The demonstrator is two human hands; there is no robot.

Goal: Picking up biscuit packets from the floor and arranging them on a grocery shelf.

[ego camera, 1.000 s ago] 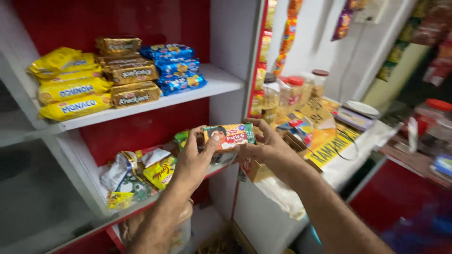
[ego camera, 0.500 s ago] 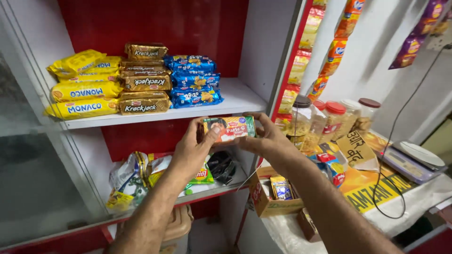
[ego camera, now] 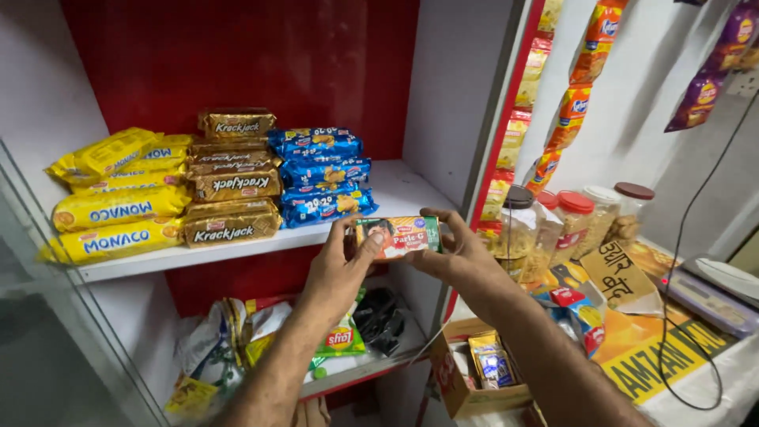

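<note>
My left hand (ego camera: 336,273) and right hand (ego camera: 458,257) pinch biscuit packet (ego camera: 398,236) ends, frame centre. Loose fingertip hold; packet could drop onto lower shelf (ego camera: 364,368).

The biscuit packet (ego camera: 398,236) is orange and cream; stacked packs are yellow (ego camera: 111,207), brown-gold (ego camera: 231,186) and blue (ego camera: 320,175); the shelf back wall (ego camera: 261,63) is red.
</note>
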